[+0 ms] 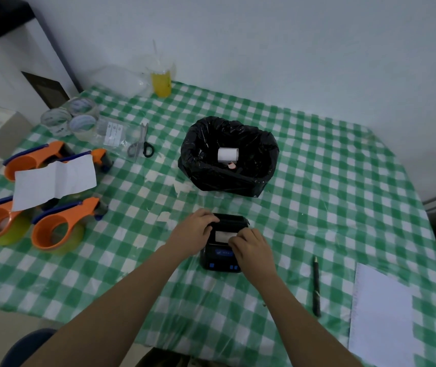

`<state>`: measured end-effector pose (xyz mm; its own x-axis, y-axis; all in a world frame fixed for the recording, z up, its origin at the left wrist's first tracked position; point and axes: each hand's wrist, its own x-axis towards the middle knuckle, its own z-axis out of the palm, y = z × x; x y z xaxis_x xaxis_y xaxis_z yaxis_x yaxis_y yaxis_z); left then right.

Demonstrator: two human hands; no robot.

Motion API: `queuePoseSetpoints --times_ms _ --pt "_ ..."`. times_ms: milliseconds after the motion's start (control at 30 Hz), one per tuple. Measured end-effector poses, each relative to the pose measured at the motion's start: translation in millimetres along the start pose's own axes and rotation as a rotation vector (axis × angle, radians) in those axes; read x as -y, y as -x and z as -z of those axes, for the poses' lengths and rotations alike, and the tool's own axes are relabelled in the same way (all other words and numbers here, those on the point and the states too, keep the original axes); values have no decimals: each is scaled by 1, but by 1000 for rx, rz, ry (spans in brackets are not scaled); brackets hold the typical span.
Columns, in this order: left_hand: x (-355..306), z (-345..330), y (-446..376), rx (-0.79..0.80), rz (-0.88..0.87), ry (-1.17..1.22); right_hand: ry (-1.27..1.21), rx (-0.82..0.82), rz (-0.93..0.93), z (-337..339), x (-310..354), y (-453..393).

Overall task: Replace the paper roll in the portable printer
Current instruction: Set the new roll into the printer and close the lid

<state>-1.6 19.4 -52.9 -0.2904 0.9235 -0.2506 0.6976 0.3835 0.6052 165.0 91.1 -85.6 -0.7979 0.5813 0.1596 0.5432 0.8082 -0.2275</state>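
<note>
1. Head view: the portable printer sits on the green checked tablecloth near the person's edge of the table, its lid raised at the far side and a white paper roll showing in the open bay.
2. The left hand curls over the printer's left far corner, fingers bent against the raised lid and body, steadying it.
3. The right hand lies over the right side of the bay, fingers bent down at the roll's right end; whether they pinch the paper or only press it cannot be told.
4. Behind the printer stands a bin lined with a black bag, and a white roll lies inside it, apparently the discarded one.
5. Judged from this, the step in hand is seating the fresh roll in the bay.
6. The next move likely calls for drawing the paper's loose end out over the tear edge and then pressing the lid down evenly until it latches.
</note>
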Motion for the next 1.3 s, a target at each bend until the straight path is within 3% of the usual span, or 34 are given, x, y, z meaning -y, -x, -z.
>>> queuePoseSetpoints --times_ms 433,633,733,967,1200,1300 --pt "10 -17 17 111 -46 -204 -157 71 -66 6 -2 -2" --pt "6 -15 12 102 -1 -193 -678 122 -722 23 -12 -20" --pt "1 -12 6 94 22 -217 -792 255 -861 22 -16 -31" --pt "-4 -7 -3 29 101 -214 -495 436 -779 22 -20 -43" --pt "4 -1 -19 73 340 193 -98 810 -616 33 -19 -77" --pt "0 6 -29 155 329 34 -40 889 -587 34 -17 -87"
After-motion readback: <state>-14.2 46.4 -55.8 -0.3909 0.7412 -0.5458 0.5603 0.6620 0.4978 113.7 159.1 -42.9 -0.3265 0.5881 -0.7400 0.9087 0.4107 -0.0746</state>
